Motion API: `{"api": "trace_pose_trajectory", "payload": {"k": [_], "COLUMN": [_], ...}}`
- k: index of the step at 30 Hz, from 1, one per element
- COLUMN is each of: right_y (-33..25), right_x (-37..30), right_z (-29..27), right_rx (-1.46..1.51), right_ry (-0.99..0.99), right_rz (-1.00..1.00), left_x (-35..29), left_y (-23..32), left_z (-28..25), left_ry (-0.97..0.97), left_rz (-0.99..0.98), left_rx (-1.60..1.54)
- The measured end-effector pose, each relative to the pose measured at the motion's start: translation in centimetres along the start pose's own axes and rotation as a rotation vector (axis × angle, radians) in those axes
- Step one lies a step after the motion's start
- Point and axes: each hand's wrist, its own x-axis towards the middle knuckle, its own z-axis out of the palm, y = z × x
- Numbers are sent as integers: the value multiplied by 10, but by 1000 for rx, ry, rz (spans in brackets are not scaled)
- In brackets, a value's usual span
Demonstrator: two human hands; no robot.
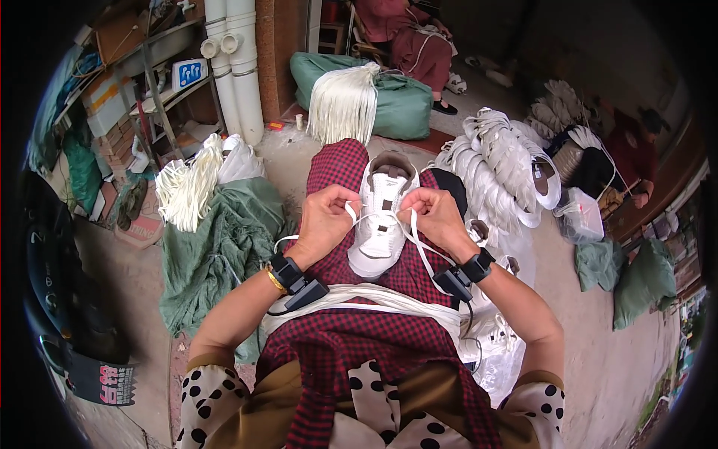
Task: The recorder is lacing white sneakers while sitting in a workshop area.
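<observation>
A white sneaker [380, 224] rests toe toward me on my lap, over a red checked cloth [351, 337]. My left hand [325, 218] pinches a white shoelace [416, 247] at the shoe's left side. At the right side, my right hand [435, 214] grips the other lace end. Both laces run through the eyelets and trail down across my lap. Black bands with small devices sit on both wrists. A bundle of white laces [374, 298] lies across my thighs.
Rows of white shoes [501, 168] are piled to my right. Bundles of white laces lie on green sacks at my left [187, 191] and ahead [344, 101]. A seated person [407, 37] is at the back, another person [636, 153] at far right. White pipes [239, 67] stand behind.
</observation>
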Motion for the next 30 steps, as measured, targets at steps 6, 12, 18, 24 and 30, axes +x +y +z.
{"api": "trace_pose_trajectory", "payload": {"k": [6,12,18,24,30], "right_y": [-4,-18,-66,-34,-36], "right_x": [-1,-4,14,38,37], "right_z": [1,-23,-8,22,32], "right_rx": [-9,-267,-346,-382,-326], "right_ry": [7,-147,-80,-165,-105], "right_rz": [-13,-183,-369,-583,-480], "left_x": [4,25,46,61,57], "left_y": [8,21,33,30,23], "left_z": [6,-10,-29,-41,-44], "left_ry": [-76,-269,-542,-664,-622], "left_rz": [297,67,324,563,628], "left_rx": [303,161,438,606,591]}}
